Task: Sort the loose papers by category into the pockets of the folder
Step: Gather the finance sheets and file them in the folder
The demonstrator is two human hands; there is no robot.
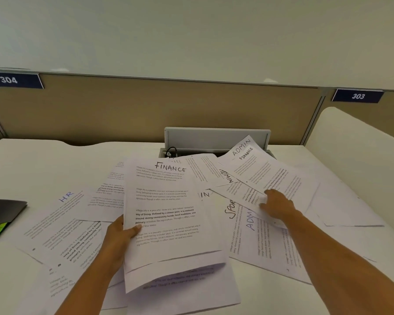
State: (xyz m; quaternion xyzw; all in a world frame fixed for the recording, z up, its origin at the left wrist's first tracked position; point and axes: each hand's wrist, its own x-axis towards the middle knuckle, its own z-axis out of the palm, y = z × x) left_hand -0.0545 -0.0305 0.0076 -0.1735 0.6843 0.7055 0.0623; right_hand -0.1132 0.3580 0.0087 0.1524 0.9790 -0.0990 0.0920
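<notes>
My left hand (120,235) grips a small stack of sheets headed FINANCE (168,212) by its left edge, lifted off the desk in the middle. My right hand (276,204) rests with fingers spread on a second sheet headed FINANCE (264,171), which lies over an ADMIN sheet (240,147) at the back right. Loose papers cover the desk: an HR sheet (64,208) at left, a SPORTS sheet (231,209) and another ADMIN sheet (264,244) under my right forearm. The dark folder (2,212) with a green tab lies at the far left edge.
A grey cable box with a raised lid (216,138) sits at the desk's back centre. A tan partition (123,110) with labels 304 and 303 closes off the back. A white side panel (355,142) rises at right.
</notes>
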